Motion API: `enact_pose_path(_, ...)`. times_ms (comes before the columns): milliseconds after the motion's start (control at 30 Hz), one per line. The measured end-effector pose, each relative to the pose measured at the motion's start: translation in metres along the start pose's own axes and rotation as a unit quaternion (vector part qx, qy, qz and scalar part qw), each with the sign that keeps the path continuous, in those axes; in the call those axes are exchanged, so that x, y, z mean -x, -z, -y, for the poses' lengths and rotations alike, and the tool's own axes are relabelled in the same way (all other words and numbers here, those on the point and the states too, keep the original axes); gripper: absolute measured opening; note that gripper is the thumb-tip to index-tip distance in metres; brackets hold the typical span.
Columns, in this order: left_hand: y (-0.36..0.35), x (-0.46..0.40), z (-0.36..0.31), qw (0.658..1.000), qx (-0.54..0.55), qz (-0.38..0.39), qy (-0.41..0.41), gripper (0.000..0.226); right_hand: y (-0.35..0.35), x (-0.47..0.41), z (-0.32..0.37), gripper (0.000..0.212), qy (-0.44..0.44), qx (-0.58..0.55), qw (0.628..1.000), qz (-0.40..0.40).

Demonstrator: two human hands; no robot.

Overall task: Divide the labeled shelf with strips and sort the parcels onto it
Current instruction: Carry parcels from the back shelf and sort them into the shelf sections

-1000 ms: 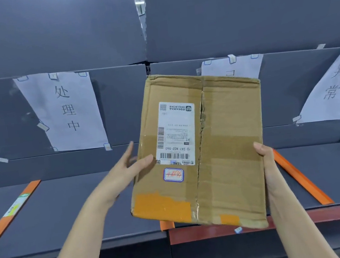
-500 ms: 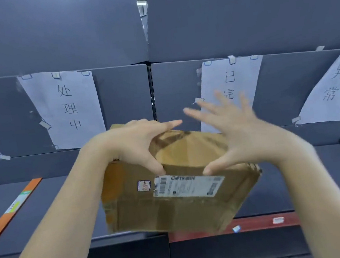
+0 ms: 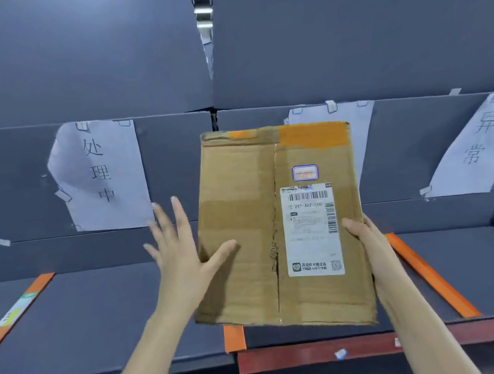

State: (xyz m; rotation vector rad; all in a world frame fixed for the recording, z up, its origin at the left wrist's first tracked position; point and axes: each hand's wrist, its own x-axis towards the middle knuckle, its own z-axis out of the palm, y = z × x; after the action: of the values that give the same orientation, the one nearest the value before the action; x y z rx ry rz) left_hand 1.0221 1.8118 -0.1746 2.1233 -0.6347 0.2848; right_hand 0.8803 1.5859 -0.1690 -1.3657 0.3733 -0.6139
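Note:
I hold a flat brown cardboard parcel (image 3: 244,232) upright in front of the grey shelf (image 3: 101,318), its white shipping label (image 3: 311,231) facing me and orange tape along its top edge. My right hand (image 3: 367,244) grips the parcel's right edge. My left hand (image 3: 183,260) is spread, with the thumb lying on the parcel's left side and the fingers apart beside it. Orange divider strips lie on the shelf: one at the left (image 3: 18,311), one at the right (image 3: 431,274), and one end (image 3: 234,339) shows under the parcel.
Paper signs with handwritten characters are taped to the shelf's back wall: one at the left (image 3: 101,174), one at the far right (image 3: 476,147), one partly hidden behind the parcel (image 3: 362,132). A red beam (image 3: 378,345) runs along the shelf's front edge at the right.
The parcel has been turned end over end: the label now reads upright and the orange tape sits at the top. Both hands shifted from on top of it back to its sides.

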Motion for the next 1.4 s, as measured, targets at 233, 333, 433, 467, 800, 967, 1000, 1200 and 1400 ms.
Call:
enact_pose_path(233, -0.02, 0.018, -0.006, 0.959, 0.268, 0.084, 0.045, 0.065, 0.012, 0.007, -0.015, 0.038, -0.012, -0.043, 0.998, -0.044)
enact_pose_path(333, -0.019, 0.016, -0.006, 0.961, 0.262, 0.072, 0.055, 0.058, 0.01, 0.005, -0.018, 0.033, -0.008, -0.035, 0.998, -0.055)
enact_pose_path(433, -0.013, 0.015, 0.003, 0.964, 0.248, 0.062, 0.067, 0.053, -0.004, -0.003, -0.025, 0.028, 0.016, 0.019, 0.996, -0.08)
enact_pose_path(467, -0.01, 0.016, 0.01, 0.965, 0.245, 0.057, 0.074, 0.053, -0.011, -0.007, -0.03, 0.027, 0.022, 0.042, 0.995, -0.083)
enact_pose_path(800, 0.094, 0.026, 0.116, 0.97, 0.172, -0.043, 0.168, 0.048, -0.159, -0.026, -0.091, 0.027, -0.024, 0.111, 0.991, 0.068)
enact_pose_path(967, 0.148, 0.017, 0.191, 0.966, 0.158, -0.058, 0.195, 0.042, -0.246, -0.027, -0.13, 0.032, -0.048, 0.125, 0.987, 0.087)
enact_pose_path(1000, 0.157, 0.014, 0.207, 0.966, 0.158, -0.059, 0.197, 0.04, -0.264, -0.027, -0.139, 0.031, -0.056, 0.126, 0.987, 0.086)
enact_pose_path(1200, 0.202, -0.006, 0.3, 0.965, 0.134, -0.015, 0.224, 0.032, -0.359, -0.021, -0.189, 0.011, -0.104, 0.154, 0.98, 0.064)
enact_pose_path(1400, 0.212, -0.016, 0.377, 0.954, 0.106, 0.045, 0.278, 0.041, -0.41, -0.018, -0.222, 0.015, -0.141, 0.219, 0.965, 0.038)
